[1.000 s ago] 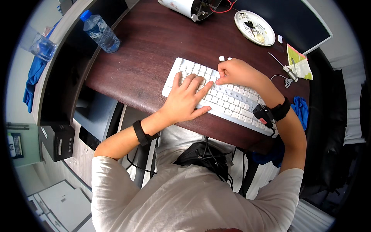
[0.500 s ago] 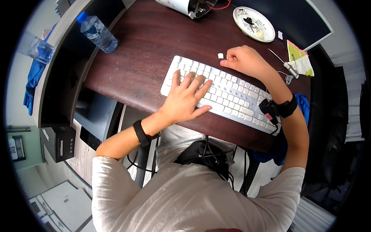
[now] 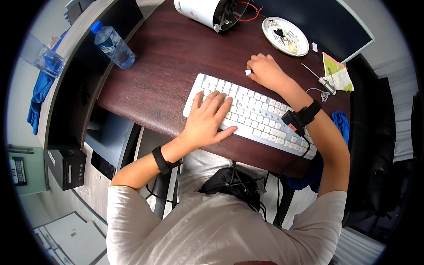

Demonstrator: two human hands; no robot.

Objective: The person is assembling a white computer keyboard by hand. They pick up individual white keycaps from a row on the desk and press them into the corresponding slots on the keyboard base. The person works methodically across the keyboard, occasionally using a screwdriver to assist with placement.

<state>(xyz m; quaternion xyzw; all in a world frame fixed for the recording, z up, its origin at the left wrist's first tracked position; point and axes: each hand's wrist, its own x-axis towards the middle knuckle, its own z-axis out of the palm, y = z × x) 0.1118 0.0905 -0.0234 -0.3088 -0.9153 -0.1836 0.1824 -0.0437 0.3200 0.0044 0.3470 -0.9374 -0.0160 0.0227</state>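
A white keyboard (image 3: 260,117) lies at a slant near the desk's front edge. My left hand (image 3: 205,115) rests on its left part, fingers spread over the keys, holding nothing. Beyond the keyboard, my right hand (image 3: 267,73) is closed, its fingers curled inward. A small white square piece, which looks like a keycap (image 3: 248,72), shows at its thumb and fingertips, pinched there or just against them. The curled fingers are partly hidden by the back of the hand.
Farther back are a white plate (image 3: 301,50) with small scraps, a white cylindrical device (image 3: 198,11) with exposed wires, and a monitor (image 3: 327,26). At right lie a screwdriver (image 3: 327,85) and a green-white cloth (image 3: 338,73). A water bottle (image 3: 115,48) stands at left.
My right hand has shifted left to the white keycap, which lay apart from it before. My left hand stays on the keyboard. The whole view has tilted slightly.
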